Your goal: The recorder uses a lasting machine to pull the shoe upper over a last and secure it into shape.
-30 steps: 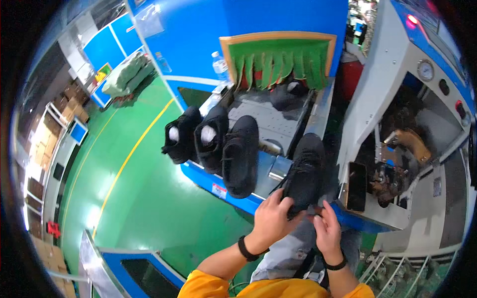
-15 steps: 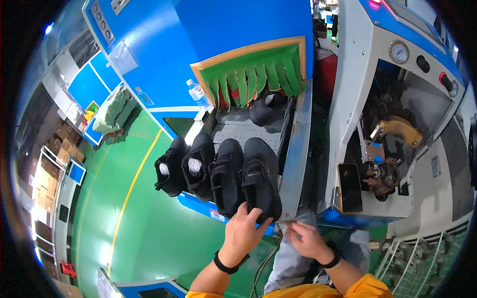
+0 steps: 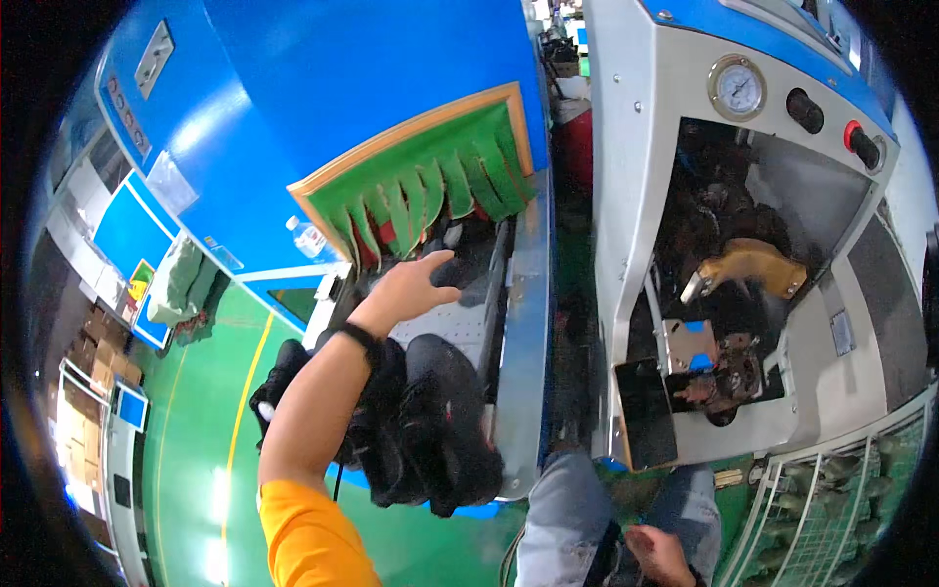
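Observation:
My left hand (image 3: 416, 289) reaches over the conveyor bed (image 3: 440, 328) with fingers spread, holding nothing. Just beyond it, a black shoe (image 3: 474, 281) lies by the green flaps (image 3: 430, 196), partly behind my fingers. A row of black shoes stands along the conveyor's near end, and the rightmost black shoe (image 3: 440, 421) shows most fully. My forearm covers part of the others. Low in the picture, my right hand (image 3: 660, 556) is by my lap with its fingers curled in. What it holds, if anything, is hidden.
The tall blue machine (image 3: 293, 88) rises behind the flaps, with a plastic bottle (image 3: 306, 237) beside them. At right stands a grey machine (image 3: 626, 196) with a gauge (image 3: 737, 88) and a phone (image 3: 646, 416) at its edge. A wire rack (image 3: 831, 499) is at lower right.
My left hand has let go of the rightmost shoe in the row and moved forward to the flaps. My right hand has dropped toward my lap. The view has shifted right.

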Available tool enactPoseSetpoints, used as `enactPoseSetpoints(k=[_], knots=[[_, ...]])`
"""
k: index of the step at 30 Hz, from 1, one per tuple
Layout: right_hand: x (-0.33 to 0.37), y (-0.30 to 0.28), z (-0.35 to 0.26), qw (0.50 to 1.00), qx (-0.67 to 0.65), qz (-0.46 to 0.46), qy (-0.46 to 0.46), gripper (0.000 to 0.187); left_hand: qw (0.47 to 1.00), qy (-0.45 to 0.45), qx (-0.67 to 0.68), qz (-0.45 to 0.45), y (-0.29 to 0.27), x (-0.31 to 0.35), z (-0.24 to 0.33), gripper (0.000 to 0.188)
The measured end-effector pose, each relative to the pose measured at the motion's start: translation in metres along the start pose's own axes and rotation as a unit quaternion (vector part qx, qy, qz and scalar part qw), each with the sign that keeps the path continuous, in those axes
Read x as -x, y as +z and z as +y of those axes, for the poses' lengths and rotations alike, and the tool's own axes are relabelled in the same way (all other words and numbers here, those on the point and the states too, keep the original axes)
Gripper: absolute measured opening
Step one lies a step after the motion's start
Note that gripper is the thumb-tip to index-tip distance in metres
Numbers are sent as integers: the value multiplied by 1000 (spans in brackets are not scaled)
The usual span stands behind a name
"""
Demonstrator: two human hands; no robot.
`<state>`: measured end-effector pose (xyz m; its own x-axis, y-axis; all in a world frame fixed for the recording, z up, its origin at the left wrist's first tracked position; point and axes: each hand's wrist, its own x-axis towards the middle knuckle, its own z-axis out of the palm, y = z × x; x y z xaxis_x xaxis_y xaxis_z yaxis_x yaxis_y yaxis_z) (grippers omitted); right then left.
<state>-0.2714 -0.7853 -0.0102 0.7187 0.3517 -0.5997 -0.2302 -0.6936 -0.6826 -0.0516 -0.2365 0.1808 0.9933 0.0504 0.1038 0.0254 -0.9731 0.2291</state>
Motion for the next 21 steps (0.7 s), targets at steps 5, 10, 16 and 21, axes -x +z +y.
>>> enactPoseSetpoints(k=[5, 10, 16, 21], knots=[[10, 2, 17, 994, -2, 113, 7, 32, 967, -137, -201, -69, 83, -82, -13, 65], [20, -8, 12, 995, -3, 94, 39, 34, 967, -168, -187, -42, 62, -83, -1, 52], [-1, -6, 8, 993, -8, 92, -70, 28, 908, -247, 333, 60, -78, 26, 88, 53], [-8, -3, -10, 950, -129, 155, -240, 22, 951, -76, 263, 144, -99, 191, 159, 37]])
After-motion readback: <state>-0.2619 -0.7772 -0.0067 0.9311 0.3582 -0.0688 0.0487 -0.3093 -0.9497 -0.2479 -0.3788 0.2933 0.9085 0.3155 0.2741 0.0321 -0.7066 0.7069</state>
